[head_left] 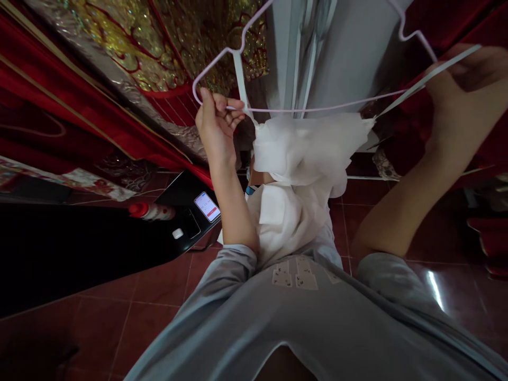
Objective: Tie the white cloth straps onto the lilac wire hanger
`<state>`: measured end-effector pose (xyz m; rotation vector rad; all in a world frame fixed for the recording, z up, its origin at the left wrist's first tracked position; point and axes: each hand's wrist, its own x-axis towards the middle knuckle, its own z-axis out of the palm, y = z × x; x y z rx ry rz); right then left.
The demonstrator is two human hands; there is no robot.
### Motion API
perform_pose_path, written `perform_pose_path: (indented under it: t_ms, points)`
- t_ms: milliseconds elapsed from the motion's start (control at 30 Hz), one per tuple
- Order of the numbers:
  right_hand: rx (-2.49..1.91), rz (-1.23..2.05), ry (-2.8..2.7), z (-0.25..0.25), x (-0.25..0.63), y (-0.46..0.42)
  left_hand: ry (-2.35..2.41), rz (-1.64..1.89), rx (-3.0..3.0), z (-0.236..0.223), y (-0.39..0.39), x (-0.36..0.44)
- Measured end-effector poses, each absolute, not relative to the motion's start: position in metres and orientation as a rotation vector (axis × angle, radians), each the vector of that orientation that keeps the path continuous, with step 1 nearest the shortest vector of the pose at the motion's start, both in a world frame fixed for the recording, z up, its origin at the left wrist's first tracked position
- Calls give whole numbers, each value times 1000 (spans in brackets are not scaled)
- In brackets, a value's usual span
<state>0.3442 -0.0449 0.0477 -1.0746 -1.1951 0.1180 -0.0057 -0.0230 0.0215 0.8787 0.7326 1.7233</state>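
A pale pink clothes hanger [317,110] is held up in front of me, its top out of view. My left hand [218,119] grips its lower left corner, thumb and fingers closed around the bar. A sheer white garment [304,148] hangs below the bar. One of its straps [239,74] is looped over the hanger's left notch, close to my left fingertips. My right hand [464,95] is raised at the hanger's right end and draws the other white strap [416,84] taut, up and outward. Some of my right fingers are hidden behind the hand.
Red and gold sequined clothes [174,47] hang at the left, with dark red cloth [448,26] at the right. On a black table [99,254] are a red-capped bottle [153,211], a lit phone [207,206] and a small white case [177,233]. Red tiles [159,280] cover the floor.
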Motion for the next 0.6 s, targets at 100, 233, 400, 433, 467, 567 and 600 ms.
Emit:
perform_pose_path:
  t_ms: [100,233,400,433,467,567,600]
  points:
    - [-1122,127,-1128,44,349,-43,712,1732,884,23,-22,-8]
    - [-1151,106,-1166,39,359,-44,720,1715,921,25,-23,-9]
    - [-1031,212,-1335,45,354,-41,712,1700,917,25,-25,-7]
    - [-990,220,-1403,48,350,-40,715,1697,904,25,-25,-6]
    - [-954,214,-1462,53,344,-39,730,1699,889,25,-25,-6]
    - [-966,162,-1565,68,327,-36,779,1719,870,24,-24,-6]
    - [-1005,149,-1577,73,321,-35,772,1720,875,24,-24,-6]
